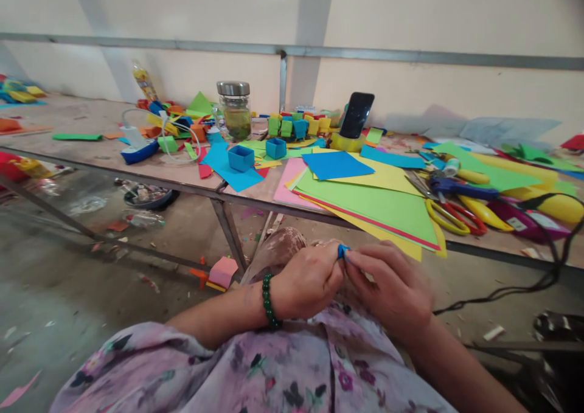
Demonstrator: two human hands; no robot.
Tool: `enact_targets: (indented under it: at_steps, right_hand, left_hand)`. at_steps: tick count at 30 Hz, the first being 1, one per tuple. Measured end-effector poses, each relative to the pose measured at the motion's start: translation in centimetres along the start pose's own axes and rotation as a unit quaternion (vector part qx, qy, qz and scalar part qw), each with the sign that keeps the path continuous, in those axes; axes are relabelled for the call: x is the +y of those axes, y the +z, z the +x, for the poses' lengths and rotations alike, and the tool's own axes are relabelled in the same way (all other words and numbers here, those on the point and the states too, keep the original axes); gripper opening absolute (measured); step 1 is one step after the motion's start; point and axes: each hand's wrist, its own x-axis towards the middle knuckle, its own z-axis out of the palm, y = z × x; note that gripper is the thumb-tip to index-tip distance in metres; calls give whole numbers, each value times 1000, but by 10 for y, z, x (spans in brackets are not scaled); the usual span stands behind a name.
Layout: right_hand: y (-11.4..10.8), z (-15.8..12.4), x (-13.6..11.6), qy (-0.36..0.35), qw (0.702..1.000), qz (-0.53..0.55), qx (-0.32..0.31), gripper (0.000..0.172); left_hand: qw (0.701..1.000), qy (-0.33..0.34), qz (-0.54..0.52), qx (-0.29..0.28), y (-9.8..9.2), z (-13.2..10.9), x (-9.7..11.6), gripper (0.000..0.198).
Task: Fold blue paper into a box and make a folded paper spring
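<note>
A small folded piece of blue paper (pixel 342 252) is pinched between my two hands above my lap. My left hand (pixel 314 279), with a green bead bracelet (pixel 269 302) at the wrist, grips it with fingers curled in. From the other side, my right hand (pixel 392 282) holds it between thumb and fingertips; that hand is slightly blurred. Most of the piece is hidden by my fingers. On the table ahead stand two small open blue paper boxes (pixel 241 158), close to a flat blue sheet (pixel 337 165) that lies on a stack of green sheets (pixel 369 203).
Scissors (pixel 449 217), a blue glue gun (pixel 460 188) and a black cable (pixel 497 300) crowd the right side. A lidded glass jar (pixel 234 110), a phone (pixel 357 115) and a white charger (pixel 133 135) stand farther back. The table edge (pixel 182 187) runs before my knees.
</note>
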Motion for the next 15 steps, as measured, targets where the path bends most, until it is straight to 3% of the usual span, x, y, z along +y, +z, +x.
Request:
enact_targets:
  at_steps: [9,15]
  right_hand:
    - [6,-15,-4,-29,1000,5,11,58]
    - [10,-21,5,-51,996,62,34,62]
  left_hand:
    - [997,-14,-77,25,3,0,-3,18]
    - [986,25,-166,5,-8,-2,-1,26]
